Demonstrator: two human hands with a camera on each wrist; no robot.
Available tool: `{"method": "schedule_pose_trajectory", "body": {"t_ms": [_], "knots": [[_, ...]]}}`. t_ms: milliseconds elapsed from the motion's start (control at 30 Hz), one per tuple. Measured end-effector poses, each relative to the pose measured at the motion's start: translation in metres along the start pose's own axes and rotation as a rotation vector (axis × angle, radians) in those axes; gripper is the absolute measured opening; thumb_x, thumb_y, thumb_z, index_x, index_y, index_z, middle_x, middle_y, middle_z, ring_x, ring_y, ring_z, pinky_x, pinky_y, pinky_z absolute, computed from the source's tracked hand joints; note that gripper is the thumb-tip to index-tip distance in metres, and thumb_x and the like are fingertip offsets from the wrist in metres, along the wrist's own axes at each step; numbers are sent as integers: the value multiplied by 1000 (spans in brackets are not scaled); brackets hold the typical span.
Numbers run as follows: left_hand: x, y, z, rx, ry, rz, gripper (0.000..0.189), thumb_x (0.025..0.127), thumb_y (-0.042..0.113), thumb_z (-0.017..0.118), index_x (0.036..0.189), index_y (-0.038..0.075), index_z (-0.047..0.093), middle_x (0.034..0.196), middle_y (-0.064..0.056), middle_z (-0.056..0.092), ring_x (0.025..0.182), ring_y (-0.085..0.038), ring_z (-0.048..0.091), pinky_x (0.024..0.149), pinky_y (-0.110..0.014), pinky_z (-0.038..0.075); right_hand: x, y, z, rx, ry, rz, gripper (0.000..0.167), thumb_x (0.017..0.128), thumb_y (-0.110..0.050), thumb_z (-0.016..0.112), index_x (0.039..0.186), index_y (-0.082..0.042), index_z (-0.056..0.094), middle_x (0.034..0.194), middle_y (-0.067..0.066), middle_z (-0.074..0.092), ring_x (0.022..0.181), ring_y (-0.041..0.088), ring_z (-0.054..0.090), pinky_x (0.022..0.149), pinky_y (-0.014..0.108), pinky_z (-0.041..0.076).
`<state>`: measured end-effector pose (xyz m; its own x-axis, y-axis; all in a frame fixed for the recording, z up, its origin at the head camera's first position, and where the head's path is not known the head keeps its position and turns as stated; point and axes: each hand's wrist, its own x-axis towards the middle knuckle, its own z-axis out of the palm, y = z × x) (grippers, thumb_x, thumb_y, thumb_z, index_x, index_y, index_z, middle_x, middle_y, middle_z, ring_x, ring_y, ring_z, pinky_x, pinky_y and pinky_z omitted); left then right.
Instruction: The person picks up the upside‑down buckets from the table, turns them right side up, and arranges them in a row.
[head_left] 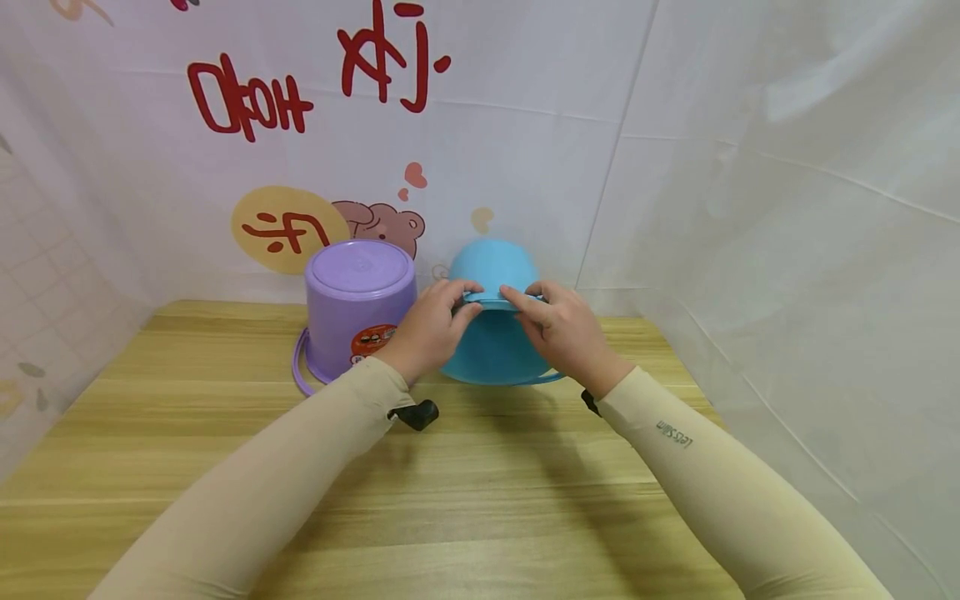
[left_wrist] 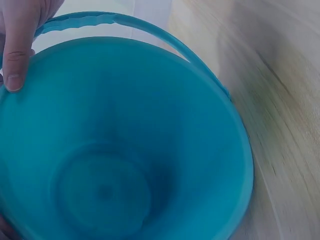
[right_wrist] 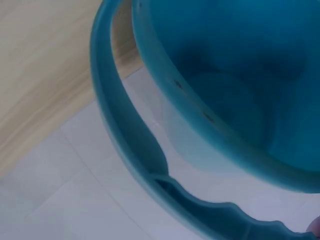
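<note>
Gripping blue bucket [head_left: 495, 333], both hands

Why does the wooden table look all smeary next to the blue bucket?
Left wrist view: motion blur streaks the table, though the blue bucket stays fairly sharp. Right wrist view: the bucket is so close that it looks soft. Head view: sharp, evenly lit, with soft shadows under the arms.

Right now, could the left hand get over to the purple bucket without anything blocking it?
Probably yes. The purple bucket stands upside down just beside the left hand, with nothing between them, but that hand's fingers hold the blue bucket's handle and must let go first.
</note>
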<state>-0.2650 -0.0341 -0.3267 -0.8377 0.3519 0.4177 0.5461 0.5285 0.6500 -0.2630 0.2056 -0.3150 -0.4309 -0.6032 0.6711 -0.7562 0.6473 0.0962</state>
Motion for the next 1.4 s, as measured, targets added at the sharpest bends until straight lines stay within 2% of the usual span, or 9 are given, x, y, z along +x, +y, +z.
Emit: {"method": "schedule_pose_trajectory", "body": {"t_ms": [233,433,600,700,833,933,1167,1400], "knots": [[0,-4,-2,21,8,31,46,109,21,60,154,15,53,111,-10,60,102,-26,54,87,-44,49,5,3,-3,9,-62,43,47,95,-4,77,140,-9,69,100,20,67,70,27,60,62,39,50],[-1,-8,-1,101,13,79,48,107,16,63,154,23,56,115,-9,62,101,-25,55,85,-41,51,8,6,-6,28,-107,81,48,95,-4,76,143,-7,66,103,21,66,71,27,60,62,38,50],[-1,-10,-1,152,39,118,44,106,16,63,150,22,61,109,-9,62,93,-24,56,78,-38,51,9,8,-8,48,-127,100,49,97,-5,75,145,-6,64,107,22,66,73,28,61,62,38,52],[0,-10,-1,166,54,129,43,106,15,63,149,22,62,107,-9,63,89,-24,56,75,-36,51,9,9,-7,32,-105,74,51,96,-6,76,145,-6,64,112,23,66,82,31,64,68,41,55],[1,-10,-1,189,59,146,44,106,13,64,149,21,62,104,-9,62,87,-23,57,72,-34,52,5,13,-2,-33,-52,13,50,94,-9,78,143,-8,67,124,27,64,104,41,64,88,51,57],[2,-10,-1,199,62,160,45,105,11,65,149,19,63,102,-10,62,85,-23,57,71,-34,52,3,16,1,-60,-26,-16,48,94,-10,79,141,-9,68,127,26,64,112,44,63,98,55,54],[2,-6,-3,197,52,138,45,105,12,64,150,19,62,103,-10,61,84,-24,57,71,-34,51,2,17,2,-63,-33,-10,45,96,-12,77,140,-9,69,126,23,68,113,43,65,100,52,55],[5,-8,-3,150,43,99,44,107,15,62,151,20,60,111,-10,62,90,-24,57,76,-35,52,2,18,0,-61,-67,15,45,98,-11,75,142,-8,67,129,21,68,115,42,66,100,51,57]]}}
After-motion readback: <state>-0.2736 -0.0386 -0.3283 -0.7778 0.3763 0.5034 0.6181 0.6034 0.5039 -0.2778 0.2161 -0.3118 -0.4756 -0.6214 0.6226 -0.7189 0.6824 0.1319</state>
